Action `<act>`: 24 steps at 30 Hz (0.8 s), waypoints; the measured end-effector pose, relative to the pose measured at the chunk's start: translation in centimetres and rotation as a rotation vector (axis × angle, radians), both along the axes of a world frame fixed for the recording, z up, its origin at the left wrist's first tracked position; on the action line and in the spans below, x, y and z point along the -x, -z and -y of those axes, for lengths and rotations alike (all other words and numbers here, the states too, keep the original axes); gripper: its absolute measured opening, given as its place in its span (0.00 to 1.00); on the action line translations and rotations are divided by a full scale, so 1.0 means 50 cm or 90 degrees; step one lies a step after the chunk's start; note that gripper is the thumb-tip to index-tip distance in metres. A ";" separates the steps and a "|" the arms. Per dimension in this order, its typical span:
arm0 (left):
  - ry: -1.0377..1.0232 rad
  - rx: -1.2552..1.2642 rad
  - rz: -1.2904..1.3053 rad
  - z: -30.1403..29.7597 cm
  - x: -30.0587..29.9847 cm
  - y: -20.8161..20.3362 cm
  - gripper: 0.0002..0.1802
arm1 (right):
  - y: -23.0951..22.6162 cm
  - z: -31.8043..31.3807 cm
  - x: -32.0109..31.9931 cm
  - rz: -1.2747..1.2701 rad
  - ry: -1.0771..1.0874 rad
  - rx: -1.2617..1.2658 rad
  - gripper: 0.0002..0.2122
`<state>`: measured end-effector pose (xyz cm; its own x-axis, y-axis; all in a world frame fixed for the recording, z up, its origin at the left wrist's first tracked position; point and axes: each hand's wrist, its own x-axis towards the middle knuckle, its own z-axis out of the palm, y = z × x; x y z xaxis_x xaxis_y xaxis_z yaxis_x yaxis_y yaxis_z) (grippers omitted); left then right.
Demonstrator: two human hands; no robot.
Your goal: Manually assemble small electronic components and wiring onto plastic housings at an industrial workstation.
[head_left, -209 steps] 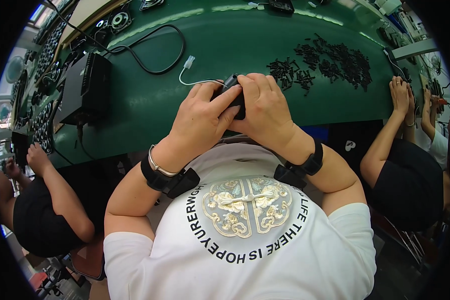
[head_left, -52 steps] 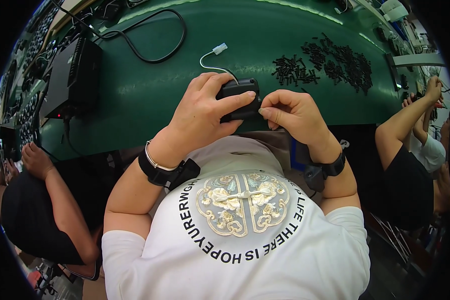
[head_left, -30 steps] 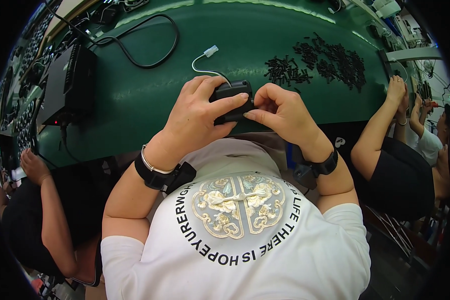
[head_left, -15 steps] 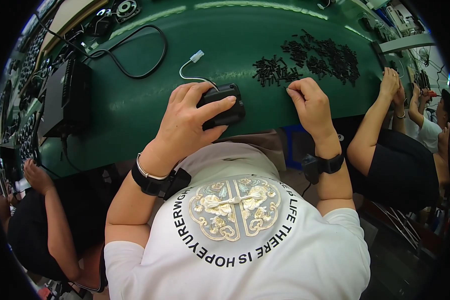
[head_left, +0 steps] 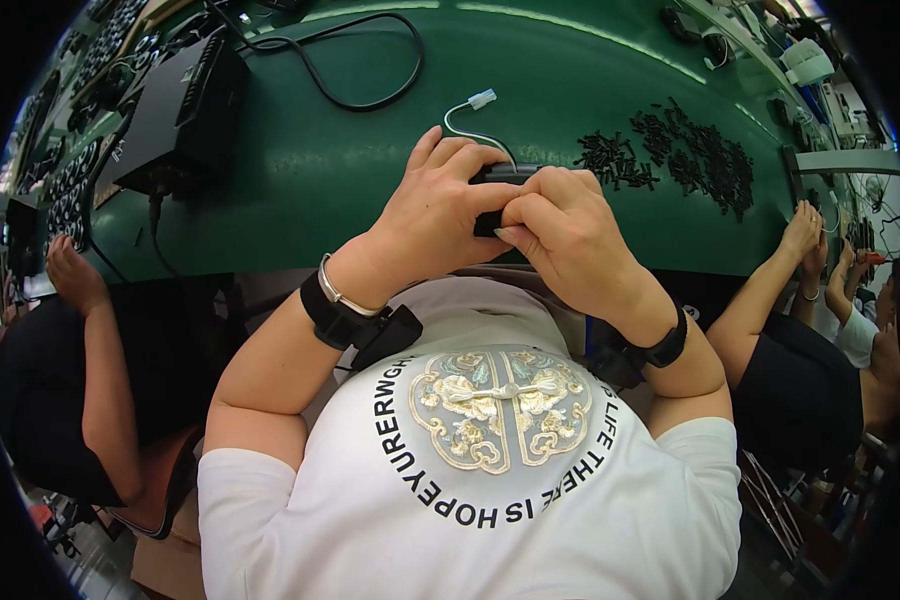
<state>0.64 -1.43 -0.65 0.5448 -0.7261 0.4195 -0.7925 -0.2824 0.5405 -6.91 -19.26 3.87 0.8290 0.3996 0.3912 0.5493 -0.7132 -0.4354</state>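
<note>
My left hand (head_left: pixel 410 225) is wrapped round a small black plastic housing (head_left: pixel 488 223) at the table's near edge, thumb and fingers on its sides. A thin pale cable (head_left: pixel 458 128) leaves the housing's far side and ends in a white plug connector (head_left: pixel 482 98). Over the housing's right side is my right hand (head_left: pixel 570 225), thumb and forefinger pinched together. Whatever sits in that pinch is hidden by the fingers. To the right of the right hand lie small black screws (head_left: pixel 615 160), loosely heaped, with a larger heap of black screws (head_left: pixel 715 165) beyond them.
The green table (head_left: pixel 320 190) carries a black power unit (head_left: pixel 175 115) at left, and a looped black cord (head_left: pixel 355 100) lies behind my left hand. A co-worker's hand (head_left: pixel 75 275) is at far left, another person's hand (head_left: pixel 802 230) at right beside a pale frame (head_left: pixel 850 162).
My right hand has moved from beside the screws leftward onto the housing, still pinched. My left hand keeps hold of the housing. The whole view has shifted, the table contents appearing further right.
</note>
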 end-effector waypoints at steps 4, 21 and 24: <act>-0.007 -0.006 -0.004 0.001 0.000 0.002 0.23 | -0.007 -0.008 -0.002 0.001 0.030 0.063 0.05; 0.001 -0.055 -0.028 0.009 0.003 -0.024 0.31 | 0.018 0.082 0.006 0.097 0.146 -0.062 0.09; 0.009 -0.056 -0.049 0.010 0.007 -0.031 0.31 | 0.030 0.205 0.030 -0.015 0.368 -0.182 0.05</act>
